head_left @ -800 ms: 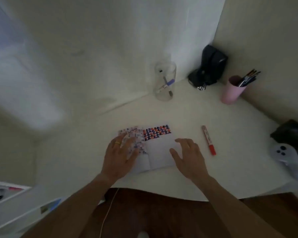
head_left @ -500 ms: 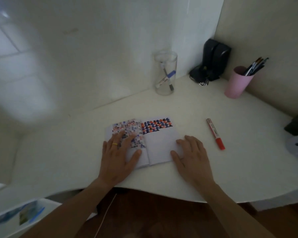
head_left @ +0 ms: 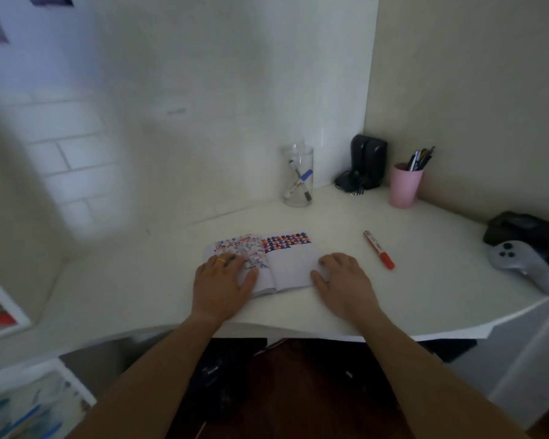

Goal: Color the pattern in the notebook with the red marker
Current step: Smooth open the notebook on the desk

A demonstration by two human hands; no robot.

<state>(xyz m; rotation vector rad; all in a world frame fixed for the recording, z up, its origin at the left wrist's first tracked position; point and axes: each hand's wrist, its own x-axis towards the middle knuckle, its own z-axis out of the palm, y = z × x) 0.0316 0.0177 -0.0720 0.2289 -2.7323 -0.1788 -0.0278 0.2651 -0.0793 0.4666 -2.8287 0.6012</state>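
Observation:
An open notebook (head_left: 290,266) lies flat on the white desk (head_left: 425,289). A red, blue and black pattern fills the top of its right page, and scattered coloured marks cover the left page. My left hand (head_left: 224,285) rests palm down on the left page, fingers spread, a yellow ring on one finger. At the right page's outer edge my right hand (head_left: 343,280) lies flat, holding nothing. The red marker (head_left: 378,249), capped, lies on the desk a little to the right of my right hand, not touched.
A clear glass jar (head_left: 297,175) with markers stands at the back. A black device (head_left: 366,163) fills the corner beside a pink cup (head_left: 404,185) of pens. A grey controller (head_left: 520,264) and a dark object (head_left: 526,228) lie at the right edge.
The view has tilted up, so desk and notebook sit lower in frame. Both hands stay flat on the notebook pages. The marker has not moved.

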